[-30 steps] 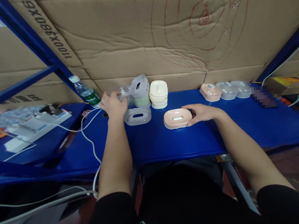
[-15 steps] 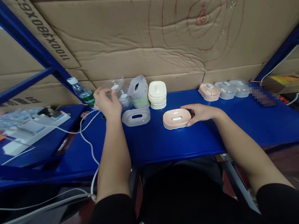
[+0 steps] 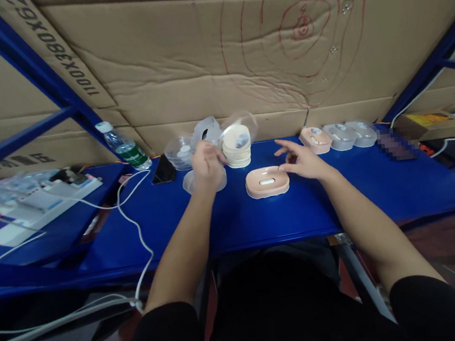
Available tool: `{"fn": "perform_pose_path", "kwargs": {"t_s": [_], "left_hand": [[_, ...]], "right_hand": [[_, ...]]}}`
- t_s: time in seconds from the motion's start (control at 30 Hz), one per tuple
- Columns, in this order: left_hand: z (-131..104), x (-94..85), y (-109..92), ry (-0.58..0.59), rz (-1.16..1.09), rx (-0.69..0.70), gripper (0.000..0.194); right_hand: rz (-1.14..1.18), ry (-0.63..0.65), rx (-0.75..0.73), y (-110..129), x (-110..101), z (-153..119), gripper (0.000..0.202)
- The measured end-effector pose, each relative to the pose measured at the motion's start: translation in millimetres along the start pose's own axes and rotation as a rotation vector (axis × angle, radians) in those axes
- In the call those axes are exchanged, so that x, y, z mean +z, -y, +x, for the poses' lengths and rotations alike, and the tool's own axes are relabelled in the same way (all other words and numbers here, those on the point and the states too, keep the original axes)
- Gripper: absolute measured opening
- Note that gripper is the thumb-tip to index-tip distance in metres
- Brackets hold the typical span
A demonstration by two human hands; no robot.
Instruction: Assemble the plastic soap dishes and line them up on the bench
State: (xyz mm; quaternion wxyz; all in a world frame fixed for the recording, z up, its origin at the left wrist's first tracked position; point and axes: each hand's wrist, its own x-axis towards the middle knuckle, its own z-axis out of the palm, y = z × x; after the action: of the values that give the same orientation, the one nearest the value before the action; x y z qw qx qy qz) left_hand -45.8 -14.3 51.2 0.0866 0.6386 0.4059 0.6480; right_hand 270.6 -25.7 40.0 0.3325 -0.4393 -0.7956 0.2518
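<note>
My left hand, smeared by motion, holds a clear plastic lid in front of a stack of cream-coloured trays. Below that hand lies a grey oval tray with a slot, partly hidden by my wrist. A pink oval dish with a white piece in its middle rests on the table. At its right rim is my right hand, fingers spread and gripping nothing; whether the thumb touches the rim I cannot tell.
Several clear lids are stacked left of upright grey trays. A phone, water bottle and white cable lie further left. At the back right sit a pink lidded box and two grey ones.
My left hand has moved right from the clear lids, carrying one lid. The right hand has let go of the pink dish and spread its fingers.
</note>
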Motion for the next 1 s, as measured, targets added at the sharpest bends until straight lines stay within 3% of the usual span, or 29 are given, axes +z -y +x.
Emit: {"fn": "perform_pose_path", "kwargs": {"t_s": [0.07, 0.13, 0.27, 0.4, 0.57, 0.77, 0.87, 1.0], "left_hand": [[-12.3, 14.7, -10.7, 0.236, -0.143, -0.122, 0.063], [-19.8, 24.7, -18.4, 0.381, -0.259, -0.237, 0.063], [-21.8, 33.1, -21.6, 0.423, -0.322, -0.428, 0.062], [-19.5, 35.7, -16.9, 0.449, -0.334, -0.518, 0.061], [-19.8, 35.1, -12.2, 0.542, -0.205, -0.492, 0.049], [-19.4, 25.7, -12.6, 0.859, 0.206, -0.247, 0.045], [-19.0, 21.1, -17.9, 0.961, 0.341, -0.172, 0.058], [-18.3, 17.3, -21.9, 1.091, 0.368, -0.160, 0.096]], "right_hand": [[0.033, -0.036, -0.029, 4.2, 0.9, -0.1, 0.101], [0.038, -0.056, -0.033, 7.6, 2.1, -0.8, 0.101], [-0.038, -0.067, -0.040, 11.0, 3.2, -2.1, 0.108], [-0.105, -0.041, -0.084, 13.1, 1.2, -3.3, 0.111], [-0.165, 0.001, -0.086, 12.5, -4.4, -4.9, 0.103], [-0.235, 0.132, -0.005, 5.2, -9.1, -5.8, 0.095], [-0.246, 0.176, 0.015, 3.9, -11.4, -6.3, 0.093], [-0.255, 0.230, 0.035, 5.1, -13.2, -6.6, 0.089]]}}
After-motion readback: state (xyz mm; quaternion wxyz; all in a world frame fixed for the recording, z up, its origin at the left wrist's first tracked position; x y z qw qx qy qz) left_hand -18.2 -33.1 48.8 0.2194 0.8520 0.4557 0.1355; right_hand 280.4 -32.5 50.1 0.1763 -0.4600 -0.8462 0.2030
